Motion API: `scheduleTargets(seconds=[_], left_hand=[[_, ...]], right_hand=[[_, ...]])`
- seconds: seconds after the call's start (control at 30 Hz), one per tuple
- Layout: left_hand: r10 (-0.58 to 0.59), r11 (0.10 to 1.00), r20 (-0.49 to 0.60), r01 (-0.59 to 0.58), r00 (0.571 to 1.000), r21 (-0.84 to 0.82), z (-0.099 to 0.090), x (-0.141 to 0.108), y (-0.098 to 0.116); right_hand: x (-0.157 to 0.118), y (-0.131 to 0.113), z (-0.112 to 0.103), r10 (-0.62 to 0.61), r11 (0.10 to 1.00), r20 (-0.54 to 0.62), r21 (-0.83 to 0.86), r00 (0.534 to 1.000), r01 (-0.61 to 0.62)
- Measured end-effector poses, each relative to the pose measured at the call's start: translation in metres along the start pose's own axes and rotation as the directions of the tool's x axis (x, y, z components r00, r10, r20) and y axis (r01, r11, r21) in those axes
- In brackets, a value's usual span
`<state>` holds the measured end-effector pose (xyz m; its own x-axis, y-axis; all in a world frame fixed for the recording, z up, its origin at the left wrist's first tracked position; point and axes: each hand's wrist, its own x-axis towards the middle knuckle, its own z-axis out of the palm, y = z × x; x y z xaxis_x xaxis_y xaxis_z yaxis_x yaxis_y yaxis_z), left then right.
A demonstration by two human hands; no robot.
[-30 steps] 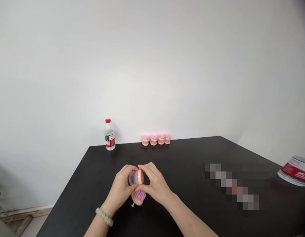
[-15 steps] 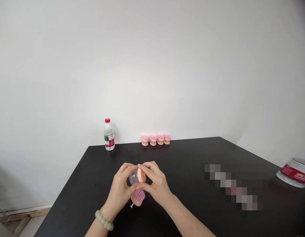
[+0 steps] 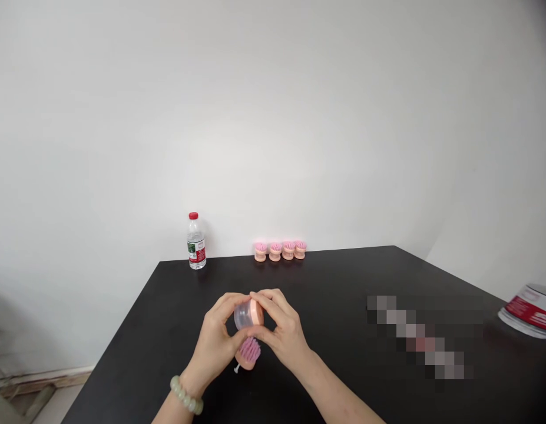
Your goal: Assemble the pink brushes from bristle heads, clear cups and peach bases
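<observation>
Between my two hands is a small round container, held on its side above the table. My left hand has its fingers and thumb around the clear cup. Around the peach cap at the container's other end, my right hand closes with thumb and fingers. Just below my fingers lies a brush head with pink bristles and a peach base, tilted on the table. A small white stem sticks out at its lower left. My thumbs partly hide the container's underside.
Several pink-bristled brushes with peach bases stand along the wall at the table's back edge. Left of them stands a water bottle with a red cap. A red-and-white labelled container is at the right edge. A pixelated strip covers part of the black table.
Both hands keep their hold on the container, which has shifted very slightly to the right in view. The brush head and the background shift by about as much.
</observation>
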<state>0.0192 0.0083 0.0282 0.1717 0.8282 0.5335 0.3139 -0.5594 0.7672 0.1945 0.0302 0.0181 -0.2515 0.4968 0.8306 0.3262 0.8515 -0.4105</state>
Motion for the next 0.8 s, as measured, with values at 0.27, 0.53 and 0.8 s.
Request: scheduleTargets(seconds=[0.27,0.53,0.8], left_hand=[[0.117,0.972,-0.044,-0.105,0.992,0.211,0.011,-0.004,0.0],[-0.062,0.994,-0.21,0.079,0.976,0.076,0.01,-0.002,-0.008],[0.005,0.981,-0.15,0.024,0.989,0.193,0.011,-0.004,-0.002]], right_hand=[[-0.001,0.003,0.001,0.247,0.969,0.064,-0.011,0.967,-0.247],[-0.002,0.009,-0.002,0.213,0.947,0.115,0.221,0.97,-0.234],[-0.004,0.012,0.001,0.293,0.934,0.153,0.167,0.944,-0.317]])
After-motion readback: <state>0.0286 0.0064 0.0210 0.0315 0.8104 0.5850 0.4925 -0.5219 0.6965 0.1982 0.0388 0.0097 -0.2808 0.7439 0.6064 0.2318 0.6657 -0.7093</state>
